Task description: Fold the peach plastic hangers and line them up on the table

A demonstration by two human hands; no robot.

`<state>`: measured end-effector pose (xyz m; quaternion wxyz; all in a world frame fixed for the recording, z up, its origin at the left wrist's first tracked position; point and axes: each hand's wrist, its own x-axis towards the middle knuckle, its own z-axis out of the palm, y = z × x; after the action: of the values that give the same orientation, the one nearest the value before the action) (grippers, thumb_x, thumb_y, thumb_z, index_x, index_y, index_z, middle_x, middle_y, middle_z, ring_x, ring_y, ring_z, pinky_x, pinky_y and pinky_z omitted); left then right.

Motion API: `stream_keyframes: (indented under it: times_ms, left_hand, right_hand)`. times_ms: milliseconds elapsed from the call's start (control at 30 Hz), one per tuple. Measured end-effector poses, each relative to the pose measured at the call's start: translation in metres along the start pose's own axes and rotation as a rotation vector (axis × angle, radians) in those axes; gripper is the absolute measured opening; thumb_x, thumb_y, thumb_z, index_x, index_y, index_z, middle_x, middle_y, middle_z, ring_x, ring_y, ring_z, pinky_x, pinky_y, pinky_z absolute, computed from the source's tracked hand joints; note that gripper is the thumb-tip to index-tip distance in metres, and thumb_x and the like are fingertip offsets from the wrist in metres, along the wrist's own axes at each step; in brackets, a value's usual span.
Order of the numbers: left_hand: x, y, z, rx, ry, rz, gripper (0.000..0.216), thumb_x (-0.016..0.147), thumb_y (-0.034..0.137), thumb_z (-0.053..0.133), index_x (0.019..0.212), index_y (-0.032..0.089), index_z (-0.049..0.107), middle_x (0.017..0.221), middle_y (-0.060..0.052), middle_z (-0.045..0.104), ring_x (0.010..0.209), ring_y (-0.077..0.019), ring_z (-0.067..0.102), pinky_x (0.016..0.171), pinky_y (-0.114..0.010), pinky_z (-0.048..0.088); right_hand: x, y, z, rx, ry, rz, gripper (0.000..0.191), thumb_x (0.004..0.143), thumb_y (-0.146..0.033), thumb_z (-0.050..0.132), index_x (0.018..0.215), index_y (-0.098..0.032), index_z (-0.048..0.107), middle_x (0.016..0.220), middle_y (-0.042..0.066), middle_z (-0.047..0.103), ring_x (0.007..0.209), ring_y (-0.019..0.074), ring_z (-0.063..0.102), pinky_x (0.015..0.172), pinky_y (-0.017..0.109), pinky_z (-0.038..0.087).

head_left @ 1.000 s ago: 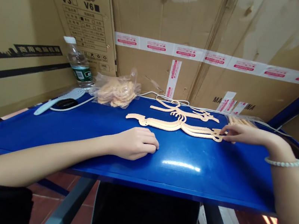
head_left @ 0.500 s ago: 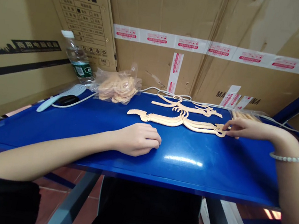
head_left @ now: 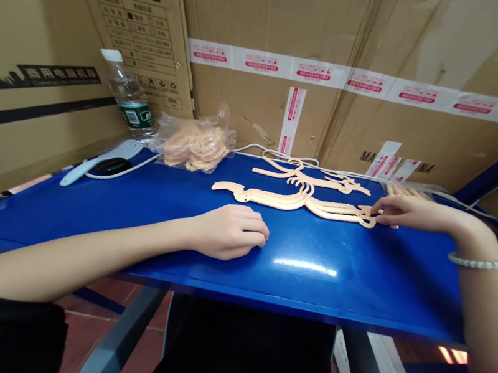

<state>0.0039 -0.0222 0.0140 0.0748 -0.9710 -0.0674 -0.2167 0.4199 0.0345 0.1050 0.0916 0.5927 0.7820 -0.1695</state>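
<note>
Peach-coloured folding clothes hangers (head_left: 275,199) lie stacked on the blue table, their hooks bunched together at the middle. At the stack's right end, my right hand (head_left: 403,211) has its thumb and index finger closed on the tip of a hanger; the exact contact is partly hidden. My left hand (head_left: 234,233) rests on the tabletop in front of the stack, fingers curled in and nothing seen in them. Behind the stack lie more peach hangers (head_left: 320,183), with some parts loosely crossed.
A clear bag of peach pieces (head_left: 196,145) sits at the back left, near a water bottle (head_left: 135,112). A pale blue brush (head_left: 96,163) and a black oval object (head_left: 112,167) lie at left. Another bag (head_left: 406,191) is behind my right hand. Cardboard (head_left: 266,19) walls the back.
Hardly anything differs. My right hand has shifted very slightly at the hanger's end; my left hand and the hangers stay in place.
</note>
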Motion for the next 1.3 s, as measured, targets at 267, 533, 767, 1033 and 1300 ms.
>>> stream_keyframes:
  times_ms: [267, 533, 767, 1033, 1300]
  left_hand:
    - [0.001, 0.002, 0.001, -0.031, 0.011, -0.002, 0.017, 0.096, 0.01, 0.045, 0.097, 0.017, 0.061, 0.102, -0.01, 0.073, 0.089, -0.0208, 0.067, 0.079, -0.033, 0.051]
    - [0.005, 0.003, 0.008, 0.083, 0.021, 0.032, 0.02, 0.087, 0.005, 0.043, 0.087, 0.018, 0.06, 0.095, -0.009, 0.072, 0.079, -0.0204, 0.062, 0.071, -0.034, 0.048]
    - [0.026, 0.003, 0.018, 0.279, -0.03, 0.18, 0.024, 0.093, 0.009, 0.042, 0.074, 0.019, 0.052, 0.07, -0.004, 0.056, 0.06, -0.0177, 0.047, 0.061, -0.034, 0.039]
    - [0.026, -0.005, 0.029, 0.056, -0.012, -0.033, 0.014, 0.086, 0.01, 0.042, 0.079, 0.021, 0.047, 0.077, -0.005, 0.056, 0.067, -0.0198, 0.05, 0.062, -0.033, 0.039]
    - [0.026, -0.006, 0.029, -0.026, -0.045, -0.079, 0.013, 0.086, 0.01, 0.042, 0.08, 0.021, 0.047, 0.079, -0.005, 0.056, 0.07, -0.02, 0.052, 0.065, -0.033, 0.041]
  right_hand:
    - [0.003, 0.013, -0.003, -0.101, 0.196, -0.043, 0.046, 0.081, -0.056, 0.051, 0.101, -0.019, 0.072, 0.092, 0.011, 0.073, 0.081, 0.0291, 0.066, 0.07, 0.039, 0.046]
    - [-0.001, 0.0, -0.017, -0.066, 0.486, -0.041, 0.028, 0.087, -0.037, 0.056, 0.101, -0.017, 0.07, 0.084, 0.009, 0.074, 0.076, 0.0259, 0.067, 0.073, 0.037, 0.049]
    - [0.061, 0.012, -0.038, -0.181, 0.559, -0.01, 0.026, 0.083, -0.023, 0.062, 0.105, -0.02, 0.074, 0.085, 0.005, 0.076, 0.083, 0.0272, 0.07, 0.081, 0.036, 0.052]
    - [0.127, 0.044, -0.008, -0.147, 0.561, 0.066, 0.017, 0.083, -0.02, 0.065, 0.089, -0.017, 0.08, 0.091, 0.011, 0.079, 0.091, 0.0308, 0.073, 0.079, 0.034, 0.056]
    - [0.132, 0.052, 0.007, -0.049, 0.602, 0.067, 0.016, 0.082, -0.019, 0.069, 0.092, -0.02, 0.081, 0.089, 0.01, 0.079, 0.093, 0.0327, 0.074, 0.086, 0.039, 0.058]
